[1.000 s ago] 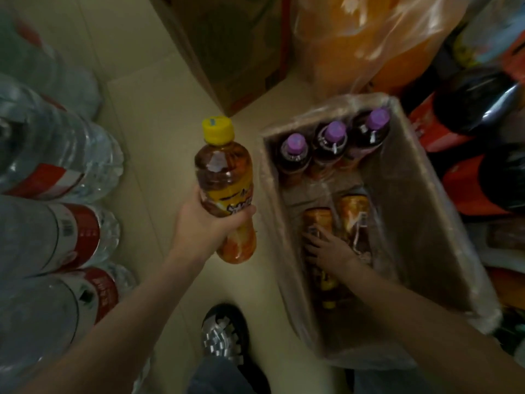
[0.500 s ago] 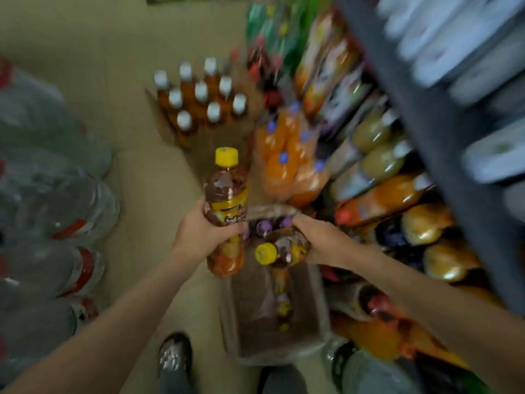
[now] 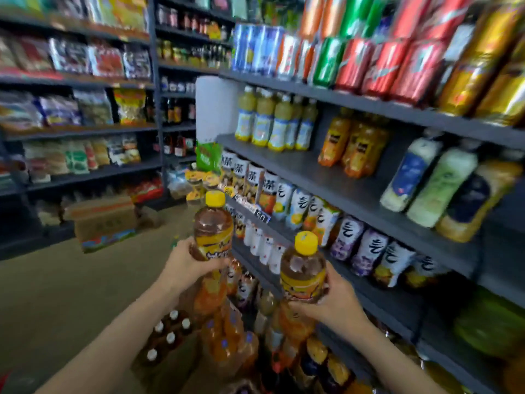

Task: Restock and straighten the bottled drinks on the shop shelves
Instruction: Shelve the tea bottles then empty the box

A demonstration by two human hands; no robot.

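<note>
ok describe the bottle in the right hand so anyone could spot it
Start at the dark drinks shelving on the right. In front of its lower rows, the right hand holds a yellow-capped amber bottle. It is the lower of the two matching held bottles.

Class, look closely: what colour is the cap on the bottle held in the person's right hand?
Yellow. The cap tops the bottle in the right hand, clearest in the head view.

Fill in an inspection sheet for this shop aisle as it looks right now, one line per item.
Surface: dark shelves, partly stocked, with a bare stretch on the middle one.
Job's things: two yellow-capped tea bottles, left bottle, right bottle, both upright.
Clutter: cardboard box on the floor; white-capped bottles below.
Grips: left hand and right hand each hold a bottle.
Cables: nothing seen.
Surroundings: cans above; snack packets opposite.
</note>
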